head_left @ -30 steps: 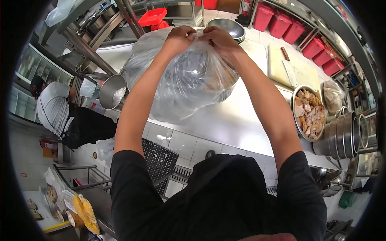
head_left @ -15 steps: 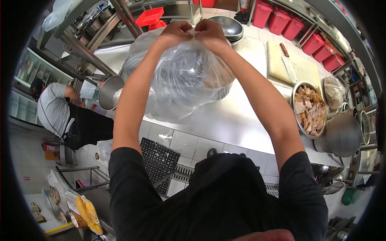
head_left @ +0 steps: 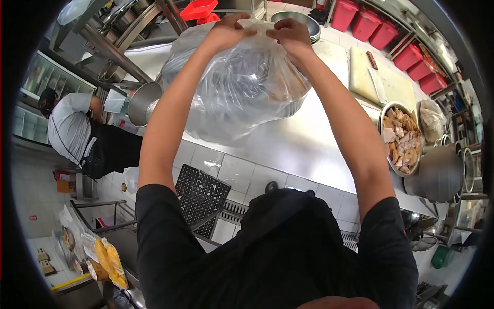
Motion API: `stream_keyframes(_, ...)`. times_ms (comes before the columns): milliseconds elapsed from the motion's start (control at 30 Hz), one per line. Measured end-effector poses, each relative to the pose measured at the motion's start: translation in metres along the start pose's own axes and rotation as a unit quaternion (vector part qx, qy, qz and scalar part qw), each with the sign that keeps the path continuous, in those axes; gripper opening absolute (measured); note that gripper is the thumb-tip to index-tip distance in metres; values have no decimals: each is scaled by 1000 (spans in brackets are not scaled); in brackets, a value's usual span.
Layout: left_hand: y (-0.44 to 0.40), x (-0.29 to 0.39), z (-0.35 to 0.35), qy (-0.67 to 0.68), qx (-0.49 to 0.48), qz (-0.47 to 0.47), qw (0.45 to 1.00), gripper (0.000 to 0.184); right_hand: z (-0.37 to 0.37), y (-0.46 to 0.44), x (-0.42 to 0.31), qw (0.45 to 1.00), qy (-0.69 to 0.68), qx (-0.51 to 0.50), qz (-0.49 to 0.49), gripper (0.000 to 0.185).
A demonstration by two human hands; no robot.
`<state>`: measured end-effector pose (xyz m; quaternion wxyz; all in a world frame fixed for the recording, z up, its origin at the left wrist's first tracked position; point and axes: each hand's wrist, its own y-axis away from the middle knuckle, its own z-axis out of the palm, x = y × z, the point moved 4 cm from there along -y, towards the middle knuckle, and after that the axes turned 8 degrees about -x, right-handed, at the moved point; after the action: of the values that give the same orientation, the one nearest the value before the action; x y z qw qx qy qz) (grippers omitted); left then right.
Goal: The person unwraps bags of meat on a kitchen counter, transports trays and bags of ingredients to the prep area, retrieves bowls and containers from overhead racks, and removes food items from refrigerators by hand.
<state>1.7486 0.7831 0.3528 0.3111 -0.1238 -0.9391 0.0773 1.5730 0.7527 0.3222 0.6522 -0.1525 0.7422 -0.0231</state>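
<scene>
A large clear plastic bag point(head_left: 231, 87) lies over something round and metallic-looking on the steel counter; the contents are blurred by the plastic. At its far edge, my left hand point(head_left: 230, 33) has its fingers closed on the plastic. My right hand point(head_left: 293, 36) pinches the same far edge a short way to the right. Between the two hands a strip of the bag's edge is stretched. Right behind my right hand stands a stack of metal bowls point(head_left: 301, 21).
On the counter point(head_left: 288, 136) to the right are a cutting board point(head_left: 360, 77) with a knife point(head_left: 377, 80) and a bowl of chopped meat point(head_left: 401, 139). A metal pot point(head_left: 437, 175) is beyond. At left, a co-worker point(head_left: 77, 123) bends over. Red bins point(head_left: 345, 15) line the back.
My hands have moved apart, the right one to the right, and the bag's edge now spreads between them. The whole view has shifted slightly.
</scene>
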Motion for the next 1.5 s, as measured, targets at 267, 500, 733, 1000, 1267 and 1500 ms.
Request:
stream_keyframes(267, 1, 0, -14, -180, 84, 56, 979, 34, -5, 16, 6, 994, -104, -6, 13, 17)
stream_keyframes(500, -4, 16, -1, -129, 88, 277, 948, 32, 3, 30, -19, 991, -86, -98, -26, 26)
stream_keyframes(733, -26, 16, 6, -190, -37, 24, 981, 23, 15, 47, -26, 983, 21, -160, -89, 24)
stream_keyframes(1000, -2, 6, -14, -66, 141, 15, 988, 43, -17, 53, -18, 996, 35, -80, -20, 33)
stream_keyframes(1267, 49, 6, -33, -181, 124, 59, 974, 32, -17, 34, 9, 933, 347, -37, -89, 28)
stream_keyframes(1500, 134, -8, -126, -37, 411, -81, 907, 23, -85, 50, 26, 944, 273, 185, -11, 22)
